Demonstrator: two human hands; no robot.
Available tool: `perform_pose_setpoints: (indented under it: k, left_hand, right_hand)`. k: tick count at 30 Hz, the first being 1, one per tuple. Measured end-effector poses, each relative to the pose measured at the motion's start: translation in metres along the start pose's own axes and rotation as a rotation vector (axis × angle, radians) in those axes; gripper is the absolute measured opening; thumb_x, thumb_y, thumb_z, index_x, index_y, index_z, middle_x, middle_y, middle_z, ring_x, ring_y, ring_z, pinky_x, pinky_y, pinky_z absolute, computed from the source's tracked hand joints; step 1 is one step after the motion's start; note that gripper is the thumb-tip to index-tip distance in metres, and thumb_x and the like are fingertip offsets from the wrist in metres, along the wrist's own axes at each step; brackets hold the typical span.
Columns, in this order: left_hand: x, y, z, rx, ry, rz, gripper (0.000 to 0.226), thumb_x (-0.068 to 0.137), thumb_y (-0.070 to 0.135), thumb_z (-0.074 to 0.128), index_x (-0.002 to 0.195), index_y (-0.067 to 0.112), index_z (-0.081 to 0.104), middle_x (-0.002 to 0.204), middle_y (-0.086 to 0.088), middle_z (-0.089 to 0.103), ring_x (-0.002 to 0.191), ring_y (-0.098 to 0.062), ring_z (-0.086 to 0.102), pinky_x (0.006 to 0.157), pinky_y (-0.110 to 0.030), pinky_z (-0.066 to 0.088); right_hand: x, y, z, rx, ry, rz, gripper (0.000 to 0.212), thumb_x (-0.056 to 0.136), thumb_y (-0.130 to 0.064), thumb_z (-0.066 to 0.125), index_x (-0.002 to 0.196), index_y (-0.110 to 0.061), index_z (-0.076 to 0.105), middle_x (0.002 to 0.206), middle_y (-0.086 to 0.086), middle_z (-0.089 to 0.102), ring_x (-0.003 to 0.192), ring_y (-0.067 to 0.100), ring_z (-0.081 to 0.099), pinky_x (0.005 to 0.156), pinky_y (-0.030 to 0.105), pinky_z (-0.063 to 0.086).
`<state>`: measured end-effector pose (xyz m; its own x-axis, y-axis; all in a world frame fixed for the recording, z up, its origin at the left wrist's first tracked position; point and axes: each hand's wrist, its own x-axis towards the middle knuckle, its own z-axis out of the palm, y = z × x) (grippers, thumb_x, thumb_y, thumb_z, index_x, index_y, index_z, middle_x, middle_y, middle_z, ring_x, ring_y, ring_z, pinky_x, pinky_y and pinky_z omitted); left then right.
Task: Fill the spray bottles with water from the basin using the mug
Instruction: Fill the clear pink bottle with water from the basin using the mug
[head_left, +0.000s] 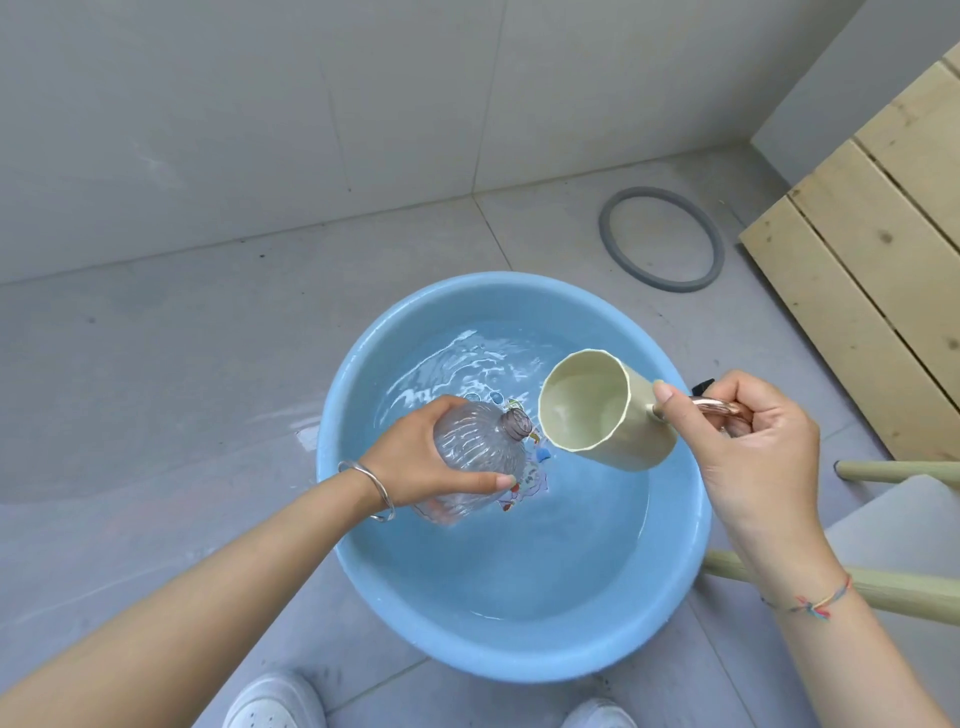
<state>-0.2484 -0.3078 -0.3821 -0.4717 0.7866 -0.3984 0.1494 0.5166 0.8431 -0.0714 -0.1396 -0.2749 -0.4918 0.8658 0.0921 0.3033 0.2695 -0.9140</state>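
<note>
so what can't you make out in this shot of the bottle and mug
Head view:
bottle: fill level unreadable through clear plastic; left hand covers its side.
mug: handle mostly wrapped by right hand; water inside unclear.
black object behind right hand: mostly hidden, unidentifiable.
shoes: cut off by bottom edge.

Left grip (415, 457) curled wide, right grip (748, 441) seemingly a tight pinch.

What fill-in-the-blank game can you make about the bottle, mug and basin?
1. The left hand holds a clear ____ over the basin.
2. The right hand holds the mug by its ____.
3. The basin is ____ in colour.

Missing words: bottle, handle, blue.
</note>
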Motion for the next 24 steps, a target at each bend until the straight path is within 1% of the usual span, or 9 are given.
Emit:
perform_pose_setpoints:
  k: [2,3,5,8,12,15,17,22,24]
  left_hand:
    - [0.0,0.0,0.0,0.005,-0.005,-0.001,0.092,0.037,0.073,0.077,0.119,0.037,0.053,0.107,0.022,0.064,0.098,0.006,0.061,0.092,-0.022,0.048]
    - [0.0,0.0,0.0,0.008,-0.006,-0.003,0.094,0.037,0.073,0.077,0.12,0.036,0.052,0.108,0.022,0.064,0.098,0.006,0.061,0.092,-0.022,0.048]
    - [0.0,0.0,0.0,0.006,-0.006,-0.005,0.093,0.038,0.072,0.078,0.119,0.036,0.052,0.108,0.023,0.064,0.098,0.007,0.06,0.092,-0.021,0.047]
    - [-0.001,0.002,0.0,-0.012,-0.006,-0.001,0.085,0.038,0.071,0.078,0.114,0.04,0.053,0.104,0.025,0.064,0.094,0.012,0.06,0.086,-0.015,0.046]
    - [0.0,0.001,0.001,-0.014,-0.007,0.003,0.084,0.039,0.07,0.079,0.113,0.039,0.054,0.104,0.022,0.066,0.096,0.007,0.062,0.09,-0.021,0.048]
    - [0.0,-0.001,0.001,-0.013,-0.005,-0.004,0.088,0.038,0.07,0.079,0.115,0.038,0.054,0.104,0.021,0.066,0.096,0.006,0.062,0.092,-0.024,0.049]
    - [0.0,-0.001,0.001,0.005,-0.001,-0.004,0.089,0.038,0.072,0.078,0.116,0.038,0.053,0.105,0.023,0.065,0.096,0.007,0.061,0.092,-0.023,0.049]
    - [-0.001,-0.001,0.002,0.026,0.005,-0.006,0.093,0.037,0.075,0.076,0.118,0.038,0.052,0.108,0.024,0.064,0.1,0.007,0.06,0.093,-0.021,0.047]
    - [-0.001,-0.001,0.001,0.016,0.003,-0.006,0.093,0.037,0.073,0.077,0.119,0.037,0.053,0.107,0.024,0.064,0.098,0.008,0.06,0.092,-0.02,0.047]
  right_hand:
    - [0.0,-0.003,0.0,-0.045,-0.009,-0.057,0.042,0.073,-0.027,0.079,0.057,-0.008,0.045,0.053,0.003,0.046,0.055,0.01,0.038,0.056,0.023,0.031]
    - [0.0,-0.004,0.0,-0.07,-0.01,-0.079,0.042,0.075,-0.022,0.08,0.058,-0.005,0.045,0.053,0.0,0.045,0.054,0.008,0.038,0.055,0.021,0.031]
    - [-0.001,-0.006,0.001,-0.1,-0.012,-0.107,0.04,0.077,-0.015,0.078,0.058,-0.002,0.046,0.056,0.001,0.045,0.054,0.008,0.038,0.054,0.016,0.031]
    - [-0.001,-0.008,0.002,-0.132,-0.015,-0.143,0.039,0.078,-0.015,0.078,0.058,-0.005,0.045,0.06,0.003,0.047,0.055,0.008,0.039,0.055,0.015,0.031]
    - [-0.001,-0.01,0.002,-0.177,-0.011,-0.188,0.04,0.078,-0.014,0.078,0.057,-0.008,0.044,0.065,0.007,0.049,0.055,0.005,0.041,0.055,0.011,0.031]
    - [0.0,-0.011,0.001,-0.195,-0.008,-0.201,0.039,0.077,-0.013,0.078,0.058,-0.008,0.044,0.058,0.008,0.045,0.056,0.007,0.041,0.055,0.011,0.032]
    - [-0.001,-0.011,0.0,-0.206,-0.007,-0.218,0.04,0.077,-0.016,0.078,0.058,-0.007,0.044,0.058,0.009,0.047,0.057,0.009,0.041,0.056,0.012,0.032]
    - [-0.002,-0.017,0.0,-0.247,-0.017,-0.298,0.04,0.076,-0.024,0.072,0.057,-0.011,0.04,0.063,-0.004,0.044,0.061,0.012,0.038,0.058,0.015,0.03]
    - [-0.003,-0.019,0.0,-0.263,-0.022,-0.324,0.04,0.076,-0.024,0.072,0.057,-0.01,0.04,0.065,-0.003,0.044,0.062,0.015,0.037,0.059,0.016,0.03]
